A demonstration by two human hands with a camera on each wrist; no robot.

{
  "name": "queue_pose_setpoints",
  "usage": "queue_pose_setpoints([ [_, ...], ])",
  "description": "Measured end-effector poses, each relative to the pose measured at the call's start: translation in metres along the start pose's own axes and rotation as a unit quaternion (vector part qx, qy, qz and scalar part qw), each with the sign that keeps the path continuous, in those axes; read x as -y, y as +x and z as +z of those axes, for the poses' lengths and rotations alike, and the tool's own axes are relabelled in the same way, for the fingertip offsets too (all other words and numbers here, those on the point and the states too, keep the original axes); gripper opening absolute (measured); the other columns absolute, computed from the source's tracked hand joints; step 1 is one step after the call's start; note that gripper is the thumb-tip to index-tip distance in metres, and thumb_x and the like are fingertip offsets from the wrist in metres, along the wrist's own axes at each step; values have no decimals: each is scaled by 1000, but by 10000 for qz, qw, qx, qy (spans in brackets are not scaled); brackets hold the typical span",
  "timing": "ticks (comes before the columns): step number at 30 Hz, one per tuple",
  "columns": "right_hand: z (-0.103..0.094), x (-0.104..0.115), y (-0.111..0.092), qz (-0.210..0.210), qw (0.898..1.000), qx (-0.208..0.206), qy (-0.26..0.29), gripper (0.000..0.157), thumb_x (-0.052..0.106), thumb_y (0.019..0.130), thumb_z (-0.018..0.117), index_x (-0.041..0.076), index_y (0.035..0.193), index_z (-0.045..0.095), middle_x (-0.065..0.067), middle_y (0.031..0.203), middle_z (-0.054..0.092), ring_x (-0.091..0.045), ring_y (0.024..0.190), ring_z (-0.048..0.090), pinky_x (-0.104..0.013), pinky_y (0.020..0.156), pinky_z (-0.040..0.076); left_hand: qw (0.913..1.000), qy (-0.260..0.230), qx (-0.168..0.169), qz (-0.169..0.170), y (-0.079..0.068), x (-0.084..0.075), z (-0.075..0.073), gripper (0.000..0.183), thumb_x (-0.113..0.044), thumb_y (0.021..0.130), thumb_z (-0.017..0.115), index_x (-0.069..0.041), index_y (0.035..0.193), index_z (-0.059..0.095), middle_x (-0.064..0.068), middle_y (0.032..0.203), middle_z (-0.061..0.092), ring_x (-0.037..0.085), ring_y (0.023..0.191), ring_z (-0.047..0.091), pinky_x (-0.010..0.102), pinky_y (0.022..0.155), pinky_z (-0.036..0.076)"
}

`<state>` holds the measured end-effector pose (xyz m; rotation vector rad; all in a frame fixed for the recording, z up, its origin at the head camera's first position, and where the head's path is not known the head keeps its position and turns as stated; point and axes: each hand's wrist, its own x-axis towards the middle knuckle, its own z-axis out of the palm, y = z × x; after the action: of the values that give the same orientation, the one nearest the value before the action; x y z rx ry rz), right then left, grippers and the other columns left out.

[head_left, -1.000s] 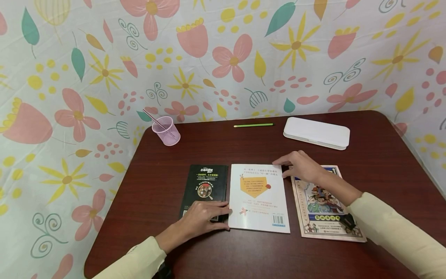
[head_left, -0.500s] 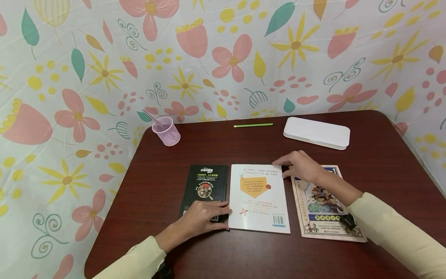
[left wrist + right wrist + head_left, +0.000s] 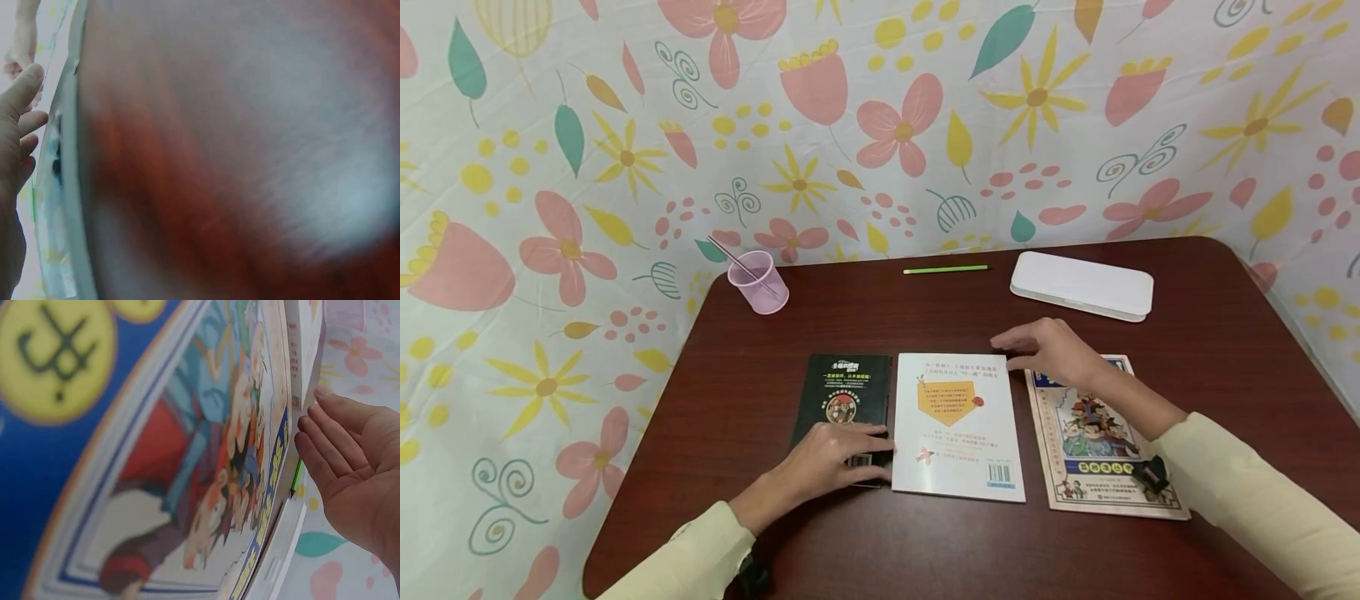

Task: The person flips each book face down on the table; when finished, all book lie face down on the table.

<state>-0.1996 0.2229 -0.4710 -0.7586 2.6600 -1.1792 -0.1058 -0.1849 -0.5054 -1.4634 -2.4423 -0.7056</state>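
Three books lie in a row on the table. In the head view, the white book (image 3: 955,425) is in the middle, its barcode at the lower right. My left hand (image 3: 823,458) lies over the lower part of the black book (image 3: 842,387), fingertips close to the white book's left edge. At the white book's upper right corner, my right hand (image 3: 1060,354) hovers with relaxed fingers, its wrist above the comic-covered book (image 3: 1093,433). The right wrist view shows that comic-covered book (image 3: 187,456) large beside my extended right hand (image 3: 362,456). Neither hand grips anything.
At the back of the dark red table (image 3: 962,550) stand a pink cup (image 3: 760,287) with a striped stick in it, a green pencil (image 3: 946,269) and a flat white case (image 3: 1082,286). Floral cloth (image 3: 647,92) hangs behind and to the left.
My right hand has lifted slightly off the white book's corner, and my left fingertips have drawn back a little to the left from its edge. The books stay in place.
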Motion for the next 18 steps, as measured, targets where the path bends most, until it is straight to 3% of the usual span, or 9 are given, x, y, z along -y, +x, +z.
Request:
queue_pose_setpoints([
  [4,-9,-4,-3,89,9996,-249,20,38,1,94,80,-1,131,74,-18,126,75,-36,115,73,-43,89,62,9998,-46,-175,-31,8,7,-9,27,-28,90,89,-14,113,84,-3,111,81,12,113,74,32,94,59],
  [8,-20,-10,-8,330,9984,-381,254,36,7,98,78,2,133,74,-18,129,74,-36,117,72,-26,86,61,9985,-269,-299,-362,19,15,-19,15,-17,90,88,-17,105,86,-6,104,81,10,103,76,32,97,58],
  [10,-25,-12,-12,362,9978,-396,400,36,10,100,76,2,135,72,-19,132,72,-38,119,70,-19,85,58,9971,-375,-359,-550,24,19,-23,13,-15,90,87,-18,103,86,-7,102,81,14,101,77,32,93,60],
  [14,-34,-17,-24,314,9970,-388,588,40,13,102,74,1,139,68,-21,135,70,-41,121,69,-14,85,54,9940,-569,-378,-855,36,27,-28,12,-16,94,85,-20,105,86,-9,101,80,11,88,75,29,72,62],
  [18,-39,-23,-36,332,9969,-379,598,43,13,101,75,1,142,67,-21,137,69,-41,122,69,-13,85,53,9924,-683,-341,-967,52,34,-30,14,-17,96,82,-21,109,85,-11,105,80,1,93,72,28,75,61],
])
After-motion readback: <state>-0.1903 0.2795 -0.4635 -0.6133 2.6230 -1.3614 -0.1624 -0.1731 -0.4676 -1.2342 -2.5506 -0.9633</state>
